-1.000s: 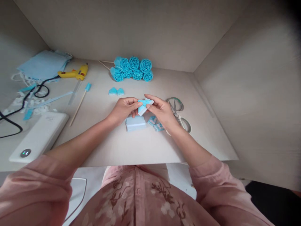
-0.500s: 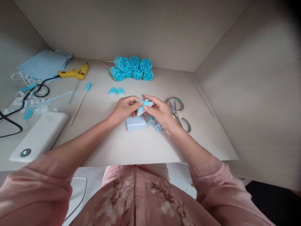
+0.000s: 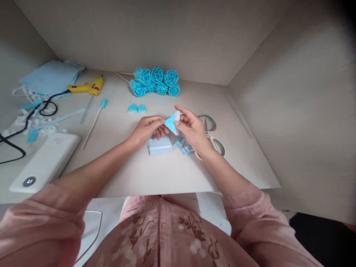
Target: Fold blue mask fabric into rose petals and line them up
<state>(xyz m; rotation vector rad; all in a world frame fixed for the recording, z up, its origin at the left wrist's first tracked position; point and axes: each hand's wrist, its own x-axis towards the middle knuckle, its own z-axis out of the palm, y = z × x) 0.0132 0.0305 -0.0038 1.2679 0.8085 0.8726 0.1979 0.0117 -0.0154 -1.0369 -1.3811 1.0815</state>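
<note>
Left hand (image 3: 147, 129), right hand (image 3: 193, 129): pinching grip on one blue triangle (image 3: 170, 123); seven flowers (image 3: 157, 77) behind.

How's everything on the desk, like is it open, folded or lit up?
Blue piece: folded, triangular, between left hand and right hand
Power bank: display lit
Scissors: open, partly hidden
Glue gun: lying down; hot or cold, can't tell
Blue roses: lying together
Blue sheets: stacked

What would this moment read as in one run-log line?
right hand: gripping folded blue-and-white fabric-like triangle by its white edge | left hand: at its pointed tip | nearby: pale-blue flat rectangular fabric-like stack
</note>
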